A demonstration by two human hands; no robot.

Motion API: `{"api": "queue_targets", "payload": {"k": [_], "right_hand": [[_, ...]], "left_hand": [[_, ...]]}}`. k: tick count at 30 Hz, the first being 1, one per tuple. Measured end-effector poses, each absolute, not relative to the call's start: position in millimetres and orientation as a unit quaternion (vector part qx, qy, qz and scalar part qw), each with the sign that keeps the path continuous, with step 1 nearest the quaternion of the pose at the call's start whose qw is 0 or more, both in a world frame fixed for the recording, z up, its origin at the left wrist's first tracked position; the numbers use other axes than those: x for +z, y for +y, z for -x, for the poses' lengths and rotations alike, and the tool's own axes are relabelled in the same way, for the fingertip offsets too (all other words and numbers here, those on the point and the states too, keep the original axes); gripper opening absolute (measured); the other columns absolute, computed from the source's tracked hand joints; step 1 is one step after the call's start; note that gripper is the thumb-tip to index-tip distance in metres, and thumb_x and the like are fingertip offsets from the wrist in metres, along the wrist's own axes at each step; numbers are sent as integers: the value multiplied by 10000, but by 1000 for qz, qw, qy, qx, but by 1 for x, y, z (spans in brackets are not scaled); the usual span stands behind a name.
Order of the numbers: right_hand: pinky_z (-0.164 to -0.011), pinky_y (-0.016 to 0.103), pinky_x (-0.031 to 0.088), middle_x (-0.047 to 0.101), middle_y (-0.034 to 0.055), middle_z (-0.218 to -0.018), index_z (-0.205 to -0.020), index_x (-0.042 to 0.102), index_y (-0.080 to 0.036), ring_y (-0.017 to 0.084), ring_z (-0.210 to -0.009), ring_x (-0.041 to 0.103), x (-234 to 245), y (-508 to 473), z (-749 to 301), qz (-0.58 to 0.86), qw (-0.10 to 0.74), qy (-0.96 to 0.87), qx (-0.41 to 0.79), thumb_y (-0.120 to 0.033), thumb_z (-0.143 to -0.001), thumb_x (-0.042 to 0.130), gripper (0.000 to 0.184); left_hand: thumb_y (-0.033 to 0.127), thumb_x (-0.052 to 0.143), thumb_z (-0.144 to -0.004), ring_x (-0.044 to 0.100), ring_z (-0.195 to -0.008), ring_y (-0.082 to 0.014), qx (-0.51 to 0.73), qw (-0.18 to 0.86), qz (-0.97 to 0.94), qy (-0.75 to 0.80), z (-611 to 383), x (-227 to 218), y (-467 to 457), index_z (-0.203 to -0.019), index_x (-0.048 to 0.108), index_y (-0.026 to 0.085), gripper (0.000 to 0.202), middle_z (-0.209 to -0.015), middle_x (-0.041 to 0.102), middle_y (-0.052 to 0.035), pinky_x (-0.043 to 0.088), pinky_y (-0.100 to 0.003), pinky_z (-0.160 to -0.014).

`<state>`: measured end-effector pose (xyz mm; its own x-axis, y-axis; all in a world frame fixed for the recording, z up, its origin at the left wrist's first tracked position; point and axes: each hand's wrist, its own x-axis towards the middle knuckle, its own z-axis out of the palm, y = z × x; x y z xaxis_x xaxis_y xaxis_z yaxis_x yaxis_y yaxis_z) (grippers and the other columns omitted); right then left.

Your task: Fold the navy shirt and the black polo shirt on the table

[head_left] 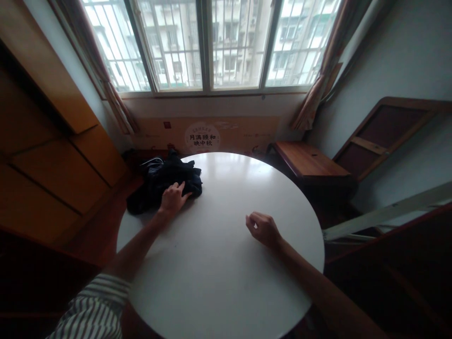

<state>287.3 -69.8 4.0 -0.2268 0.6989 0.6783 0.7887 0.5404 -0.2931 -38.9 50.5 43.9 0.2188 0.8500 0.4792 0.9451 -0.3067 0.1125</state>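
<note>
A crumpled bundle of black clothing [164, 172] lies at the far left of a round white table [215, 278], partly over its edge. My left hand [173, 197] is on the near side of the bundle, with dark cloth between thumb and forefinger. A thin pale cord or strip shows on top of the cloth. Which garment it is, I cannot tell. To the right of the table's middle, my right hand [263, 228] rests in a loose fist, apart from the clothing. Nothing shows in its fingers except a small bright gap.
Behind the table, a printed cardboard panel [148, 129] leans under the barred window [231, 47]. At the right stands a wooden folding chair [314, 160], with a pale metal frame [391, 212] nearer me. Wooden cabinets [52, 183] line the left side.
</note>
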Motion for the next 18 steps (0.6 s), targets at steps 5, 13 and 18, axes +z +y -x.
{"api": "queue_targets", "payload": {"k": [5, 13, 18], "right_hand": [[-504, 251, 345, 493, -25, -525, -576, 417, -226, 105, -453, 426, 3, -69, -287, 478, 412, -775, -43, -235, -933, 480, 363], [-687, 318, 572, 661, 100, -976, -1077, 640, -150, 187, -802, 636, 9, -68, -289, 435, 480, -762, 31, -363, -789, 766, 380], [-743, 287, 617, 702, 58, -951, -974, 726, -158, 160, -901, 679, 12, -72, -282, 477, 512, -693, 174, -280, -971, 528, 232]], "left_hand": [[407, 376, -1030, 610, -727, -212, -341, 95, 759, -546, 50, 74, 73, -825, 670, 166, 431, -797, 601, -78, 446, -328, -668], [414, 461, -1019, 468, -623, -129, -632, 96, 733, -231, -37, 174, 7, -637, 452, 202, 436, -632, 451, 7, 408, -274, -620], [341, 442, -1028, 635, -801, -153, -310, -244, 915, -80, -103, 146, -57, -1067, 661, 168, 281, -876, 653, -62, 514, -267, -726]]}}
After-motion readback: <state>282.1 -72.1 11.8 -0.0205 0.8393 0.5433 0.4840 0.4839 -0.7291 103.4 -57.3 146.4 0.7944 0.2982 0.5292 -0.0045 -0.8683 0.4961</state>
